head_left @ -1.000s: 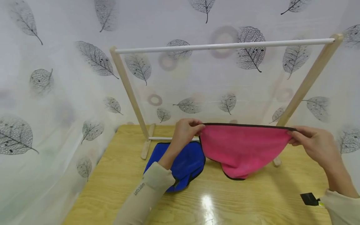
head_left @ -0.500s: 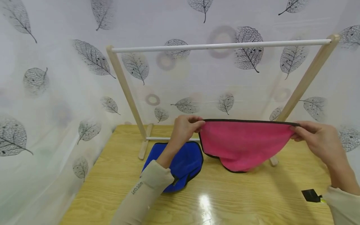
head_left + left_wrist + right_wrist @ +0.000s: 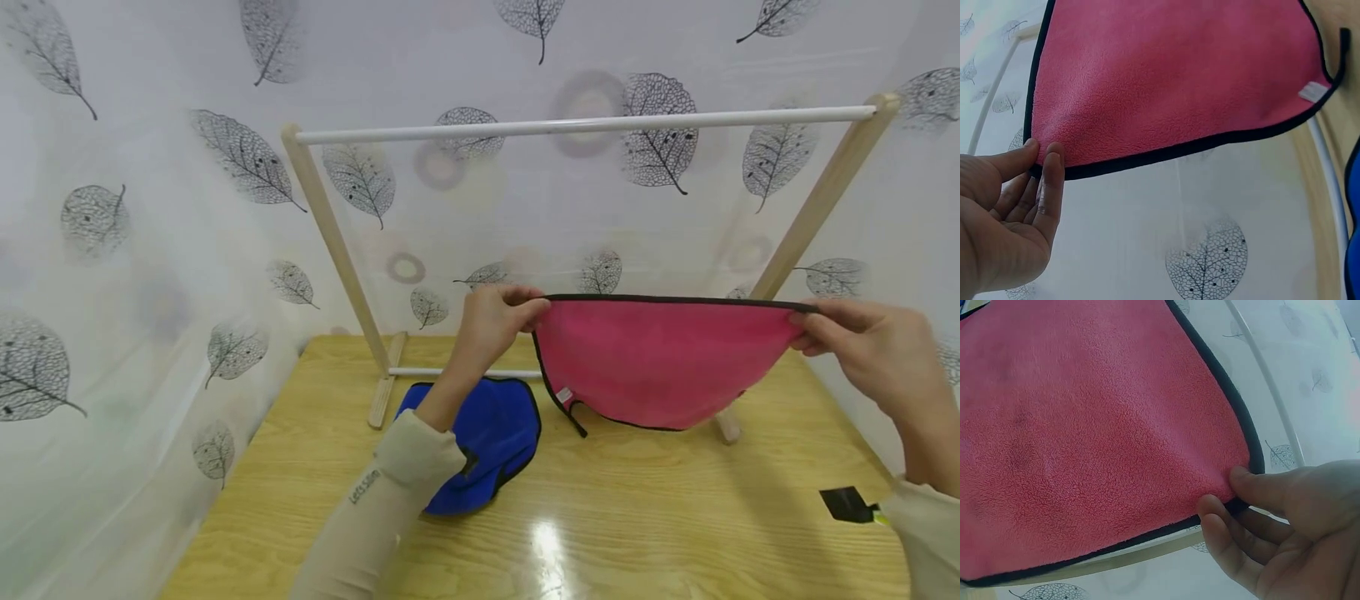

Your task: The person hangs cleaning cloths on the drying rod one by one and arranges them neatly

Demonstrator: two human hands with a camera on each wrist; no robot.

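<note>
A pink fleecy towel (image 3: 663, 358) with black edging hangs stretched between both hands, its top edge nearly level. My left hand (image 3: 495, 325) pinches one upper corner between thumb and fingers; the left wrist view shows that corner of the towel (image 3: 1166, 81) close up. At the other upper corner, my right hand (image 3: 877, 346) grips the edging, thumb on the near face in the right wrist view. A small white label and a black loop hang at the towel's lower left. Behind my left forearm a crumpled blue towel (image 3: 498, 433) with black edging lies on the table.
A wooden rack with a white top rail (image 3: 585, 126) stands at the back of the table (image 3: 637, 533), its right post (image 3: 828, 196) partly behind the towel. A small black tag (image 3: 846, 505) lies near my right sleeve. Leaf-patterned sheeting (image 3: 135, 333) hangs behind and at the left.
Both hands have raised the pink towel, and the right hand has moved outward, pulling the top edge wider. The towel's lower folded part has dropped open, revealing the label and loop.
</note>
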